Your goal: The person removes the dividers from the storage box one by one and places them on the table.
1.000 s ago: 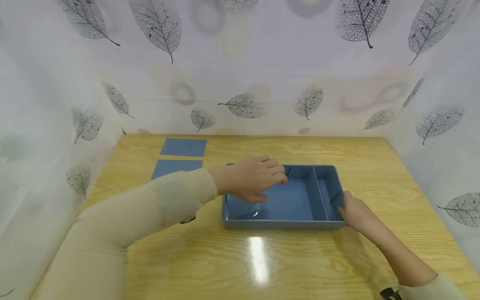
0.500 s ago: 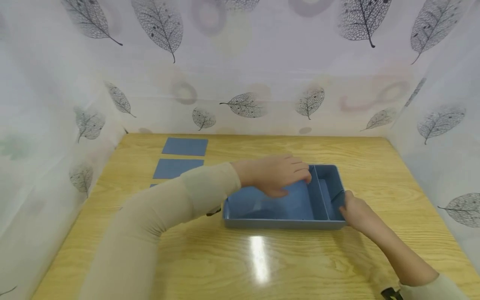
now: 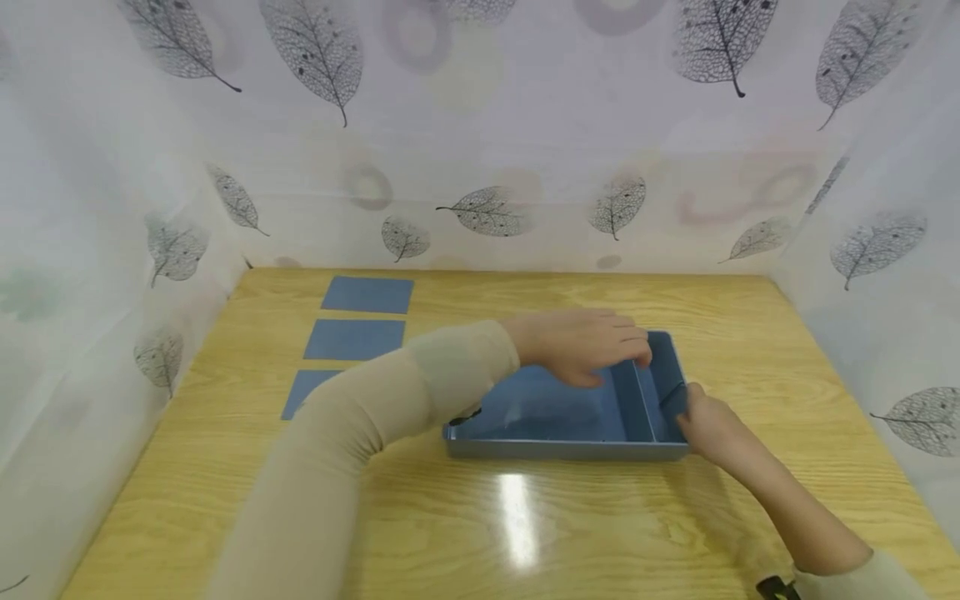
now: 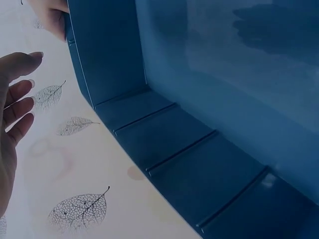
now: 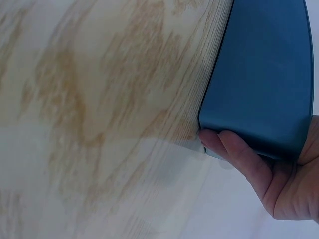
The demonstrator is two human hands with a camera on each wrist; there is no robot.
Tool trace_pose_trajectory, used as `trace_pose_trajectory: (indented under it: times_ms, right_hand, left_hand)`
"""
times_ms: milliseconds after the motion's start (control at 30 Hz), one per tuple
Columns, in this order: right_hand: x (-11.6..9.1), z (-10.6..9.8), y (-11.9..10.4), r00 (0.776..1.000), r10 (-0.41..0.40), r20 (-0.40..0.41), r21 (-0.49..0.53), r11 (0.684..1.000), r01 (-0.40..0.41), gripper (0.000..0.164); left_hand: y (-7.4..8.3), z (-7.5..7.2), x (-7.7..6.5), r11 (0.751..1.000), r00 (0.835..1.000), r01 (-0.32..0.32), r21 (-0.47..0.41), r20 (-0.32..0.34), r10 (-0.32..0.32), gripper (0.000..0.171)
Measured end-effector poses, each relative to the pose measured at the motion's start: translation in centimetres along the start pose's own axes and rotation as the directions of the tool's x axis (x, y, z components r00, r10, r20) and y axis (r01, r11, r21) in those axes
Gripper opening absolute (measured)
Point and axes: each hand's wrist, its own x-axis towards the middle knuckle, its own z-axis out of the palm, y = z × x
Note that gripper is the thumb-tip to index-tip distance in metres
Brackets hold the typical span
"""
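A shallow blue storage box with low walls sits on the wooden table, a divider crossing it near its right end. My right hand grips the box's right end wall; in the right wrist view its fingers curl at the box's corner. Over the back part of the box hovers my left hand, palm down, fingers loose and holding nothing, hiding part of the far wall and divider. Ridges along the inner wall show in the left wrist view.
Flat blue panels lie in a column at the left: one at the back, another in the middle, and a front one partly covered by my left sleeve. A leaf-printed curtain surrounds the table.
My left hand has moved right across the box, from its left half to near the divider. More of the front blue panel has come into view. The right hand keeps its hold.
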Motion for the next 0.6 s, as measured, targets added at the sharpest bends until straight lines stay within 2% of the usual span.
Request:
trace_pose_trajectory:
  times_ms: [367, 600]
  right_hand:
    - [0.0, 0.1, 0.0, 1.0, -0.012, -0.024, -0.018, 1.0, 0.011, 0.024]
    - [-0.1, 0.0, 0.1, 0.998, -0.029, -0.048, -0.022, 0.999, 0.028, 0.02]
  left_hand:
    - [-0.5, 0.8, 2.8, 1.0, 1.0, -0.005, 0.009, 0.027, 0.005, 0.042]
    - [-0.1, 1.2, 4.5, 0.997, 0.997, -0.056, 0.052, 0.053, 0.054, 0.044]
